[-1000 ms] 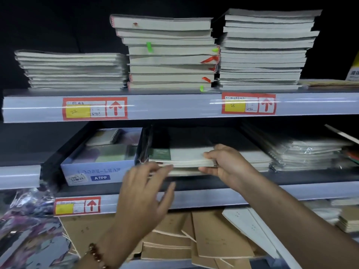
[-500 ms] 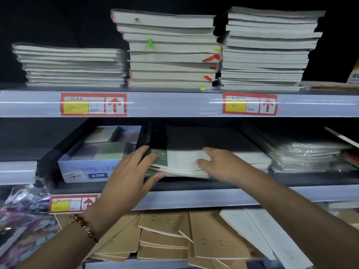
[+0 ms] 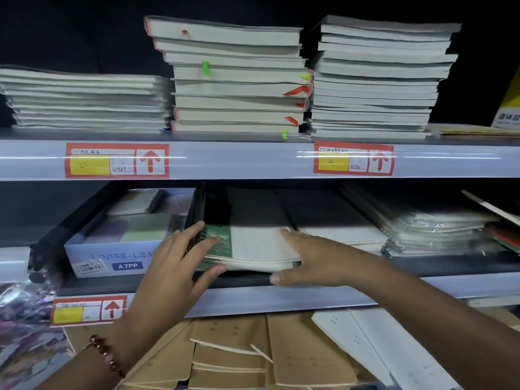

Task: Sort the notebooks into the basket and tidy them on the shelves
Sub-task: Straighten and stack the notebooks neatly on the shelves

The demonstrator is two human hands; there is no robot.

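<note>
A small stack of notebooks [image 3: 253, 246], white-covered with a green panel at its left, lies on the middle shelf [image 3: 422, 285]. My left hand [image 3: 180, 266] grips the stack's left edge, fingers on top and thumb under the front. At the stack's right front corner my right hand [image 3: 315, 260] does the same, fingers over the cover and thumb below. A black divider [image 3: 197, 209] stands just left of the stack. No basket is in view.
A blue "LOOSE-LEAF A7PP" box [image 3: 112, 254] sits left of the divider. Plastic-wrapped spiral notebooks [image 3: 427, 235] lie to the right. Three tall notebook stacks [image 3: 236, 77] fill the top shelf. Brown-covered notebooks [image 3: 233, 350] lie jumbled on the bottom shelf.
My left hand has reached forward from in front of the shelf and taken hold of the stack's left edge. My right hand has shifted a little right along the stack.
</note>
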